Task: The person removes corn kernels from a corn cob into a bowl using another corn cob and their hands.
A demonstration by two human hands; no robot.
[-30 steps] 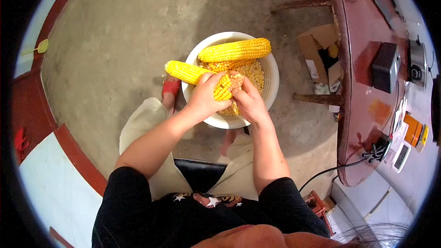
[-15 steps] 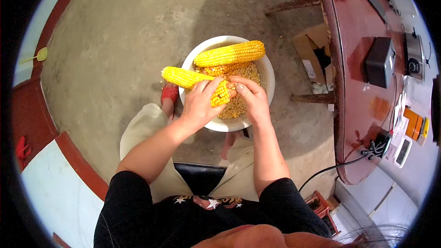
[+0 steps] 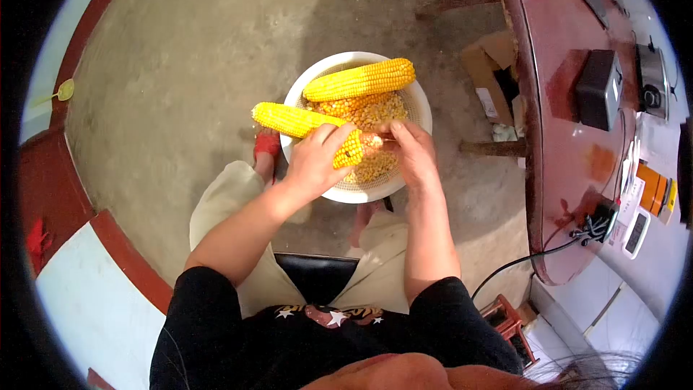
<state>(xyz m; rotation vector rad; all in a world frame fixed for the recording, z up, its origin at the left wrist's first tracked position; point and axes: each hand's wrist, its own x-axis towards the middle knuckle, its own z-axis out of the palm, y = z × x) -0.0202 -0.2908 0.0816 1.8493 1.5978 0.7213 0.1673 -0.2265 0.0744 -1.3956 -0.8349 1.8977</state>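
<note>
My left hand is wrapped around a yellow corn cob held slantwise over a white basket. The cob's right end is stripped of kernels in part, and a dark spot shows among the kernels near my fingers. My right hand is closed beside that bare end, its fingertips pinched together; what they hold, if anything, is too small to make out. A second full corn cob lies across the far part of the basket. Below it rest loose kernels and another, partly hidden cob.
The basket stands on a concrete floor in front of my knees. To the right is a reddish table bearing a black box, cables and papers. An opened cardboard box sits under its edge.
My right hand has moved a little to the right, away from the cob's end, so more of the bare tip shows. The left hand keeps its grip on the cob.
</note>
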